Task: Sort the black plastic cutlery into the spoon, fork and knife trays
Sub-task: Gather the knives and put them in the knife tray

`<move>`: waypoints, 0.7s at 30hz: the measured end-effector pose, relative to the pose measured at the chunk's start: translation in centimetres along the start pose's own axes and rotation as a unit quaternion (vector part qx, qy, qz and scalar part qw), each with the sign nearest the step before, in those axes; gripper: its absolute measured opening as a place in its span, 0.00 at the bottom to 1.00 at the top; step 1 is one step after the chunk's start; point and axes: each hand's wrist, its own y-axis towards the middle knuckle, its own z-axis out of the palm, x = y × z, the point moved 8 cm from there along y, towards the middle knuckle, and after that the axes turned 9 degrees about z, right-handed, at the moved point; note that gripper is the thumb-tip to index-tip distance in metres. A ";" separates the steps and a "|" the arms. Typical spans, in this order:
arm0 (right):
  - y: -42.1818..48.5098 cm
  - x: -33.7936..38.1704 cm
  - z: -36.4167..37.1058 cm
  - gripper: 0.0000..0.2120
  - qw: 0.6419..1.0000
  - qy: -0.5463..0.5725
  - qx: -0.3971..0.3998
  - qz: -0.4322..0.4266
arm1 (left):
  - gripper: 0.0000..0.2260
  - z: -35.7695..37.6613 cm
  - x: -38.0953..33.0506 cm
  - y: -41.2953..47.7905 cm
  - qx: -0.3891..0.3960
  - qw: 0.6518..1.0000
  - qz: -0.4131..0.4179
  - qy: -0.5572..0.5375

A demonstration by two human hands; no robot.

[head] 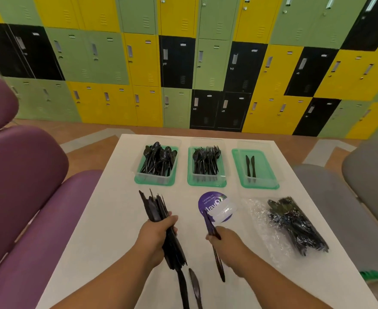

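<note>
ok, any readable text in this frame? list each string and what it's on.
"Let's keep our pantries clean": small white line on the round purple sticker on the table; tiny, read with some doubt.
"lave": large white letters on the same sticker; start hidden by the held knife, rest lost in glare.
Locker label plates: too small to read.

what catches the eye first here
The wall of yellow, green and black lockers fills the background. Nearer, the left hand grips a thick bundle of black cutlery over the white table. Beyond it three green trays stand in a row, the rightmost holding only two knives.
</note>
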 end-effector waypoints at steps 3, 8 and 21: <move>-1.2 4.1 0.9 0.10 0.996 0.064 0.054 -0.017 | 0.08 0.8 0.4 -0.7 0.047 0.998 -0.034 0.012; -1.4 6.1 2.3 0.12 0.991 0.123 0.057 -0.005 | 0.06 1.8 0.9 -1.7 0.097 0.994 -0.048 -0.015; -1.5 8.1 3.0 0.19 0.984 -0.161 0.039 -0.067 | 0.05 2.6 1.3 -1.8 0.037 0.993 -0.064 -0.095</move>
